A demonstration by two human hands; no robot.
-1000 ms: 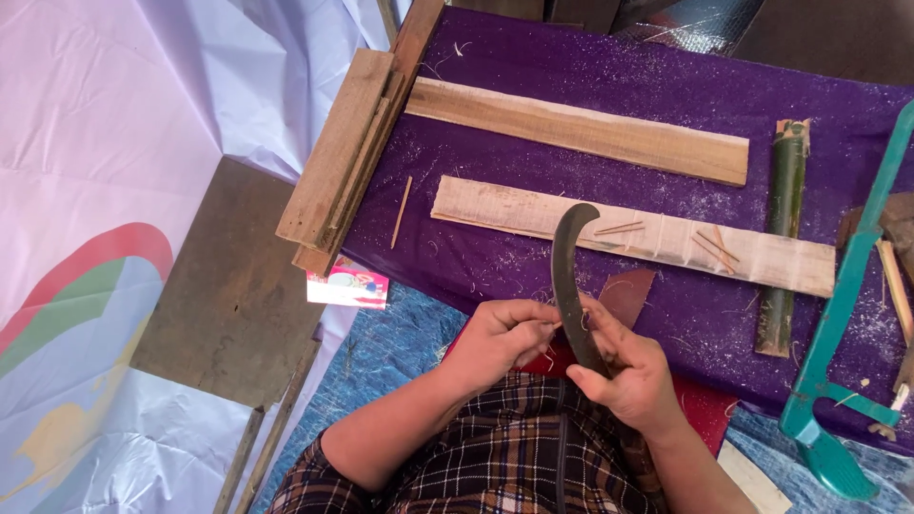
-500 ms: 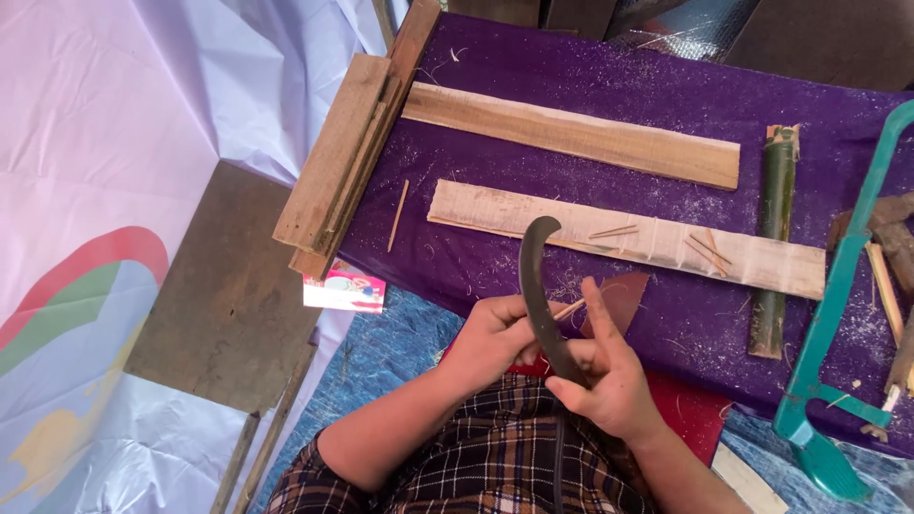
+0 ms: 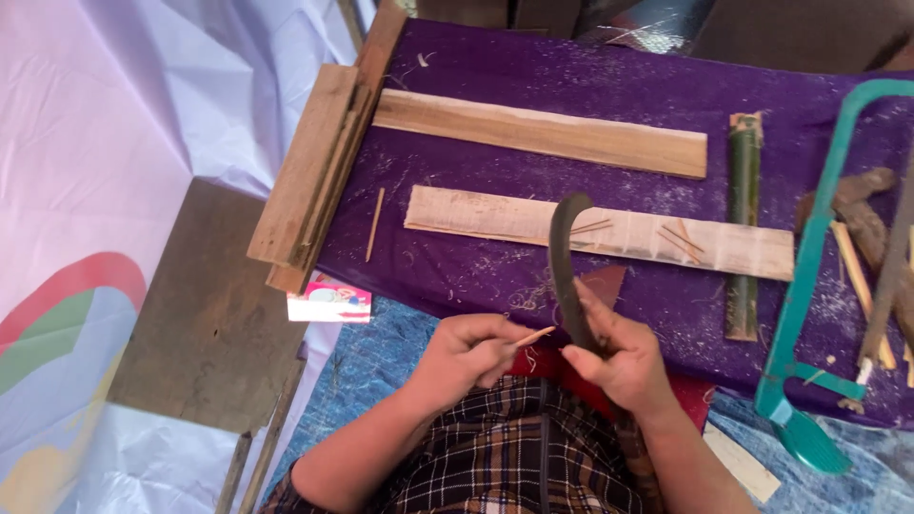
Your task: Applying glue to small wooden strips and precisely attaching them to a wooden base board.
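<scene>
My right hand grips the handle of a dark curved knife whose blade arcs up over the purple cloth. A thin bamboo stick is pinched in my left hand, its tip pointing at the blade. Both hands hover above my lap, over a plaid shirt. Just beyond the blade lies a flat wooden slat with a few thin sticks on it.
A longer slat lies farther back. A green bamboo section stands to the right, beside a teal hacksaw. Stacked planks and a dark board sit left, with a small pink box.
The view has shifted slightly. The knife blade has swung a little rightward and upright, and the stick in my left hand now points out toward it.
</scene>
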